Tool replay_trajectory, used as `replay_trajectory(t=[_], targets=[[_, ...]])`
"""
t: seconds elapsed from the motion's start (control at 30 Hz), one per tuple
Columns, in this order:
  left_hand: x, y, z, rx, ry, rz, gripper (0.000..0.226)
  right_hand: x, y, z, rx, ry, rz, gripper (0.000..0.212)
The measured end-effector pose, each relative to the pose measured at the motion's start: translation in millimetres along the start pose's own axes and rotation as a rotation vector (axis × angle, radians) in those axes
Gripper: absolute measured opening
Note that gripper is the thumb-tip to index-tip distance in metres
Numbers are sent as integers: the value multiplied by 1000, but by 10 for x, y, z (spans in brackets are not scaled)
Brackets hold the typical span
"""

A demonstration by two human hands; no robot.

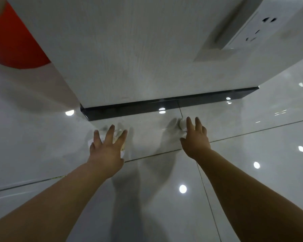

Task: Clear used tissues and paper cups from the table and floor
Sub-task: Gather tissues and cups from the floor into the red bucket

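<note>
So, judging from this, the floor part of the job is only just getting going. Two wads are still down on the glossy tiled floor (234, 172) and nothing has been lifted yet. No paper cups anywhere in view, and the bench top isn't visible at all, so I can't say what's left up there.

The left hand (107, 147) is right over the left tissue (119, 133), its fingers (110, 133) straight and fanned wide. White bits poke out between them and at both sides of the palm. The right hand (196, 138) reaches for the right tissue (182, 124), its fingers (190, 124) stretched out and slightly apart, tips at the wad's edge. Can't tell if either hand is actually touching paper yet; neither is pinching anything.

Both tissues are crumpled white lumps, a bit blurry. The left one looks flatter and more spread, with maybe a yellowish patch; the right is a tighter ball. They sit well apart, just in front of the dark plinth (164, 105) under a white panel (129, 58). There's also a socket (259, 30) up right and something orange-red (10, 41) at the top left.
</note>
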State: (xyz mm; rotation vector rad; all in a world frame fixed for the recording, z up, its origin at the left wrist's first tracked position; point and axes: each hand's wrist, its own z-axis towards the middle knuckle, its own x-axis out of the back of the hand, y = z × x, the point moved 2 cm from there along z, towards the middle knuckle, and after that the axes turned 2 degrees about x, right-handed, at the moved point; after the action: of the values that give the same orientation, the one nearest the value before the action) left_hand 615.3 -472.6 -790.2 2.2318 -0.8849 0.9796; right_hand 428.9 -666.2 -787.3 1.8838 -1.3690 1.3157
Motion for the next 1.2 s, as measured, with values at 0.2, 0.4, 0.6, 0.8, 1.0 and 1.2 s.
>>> replay_trajectory(t=[0.2,0.4,0.6,0.8,1.0,1.2], targets=[[-281,-48,-25,4,-84,-16,52,-155,118,148,55,-49,0,69],[-289,23,-43,4,-149,43,24,-127,70,188,-7,-14,5,43],[122,-9,-235,-13,22,-5,40,-45,-561,54,259,-51,69,37],[633,-623,-582,-29,99,70,41,43,-1413,-196,471,-117,190,36],[923,-1543,-1049,114,94,8,34,3,-2230,-600,596,-159,176,33],[1106,-2450,-1347,102,67,39,25,-152,-3081,-1006,683,-129,201,26]])
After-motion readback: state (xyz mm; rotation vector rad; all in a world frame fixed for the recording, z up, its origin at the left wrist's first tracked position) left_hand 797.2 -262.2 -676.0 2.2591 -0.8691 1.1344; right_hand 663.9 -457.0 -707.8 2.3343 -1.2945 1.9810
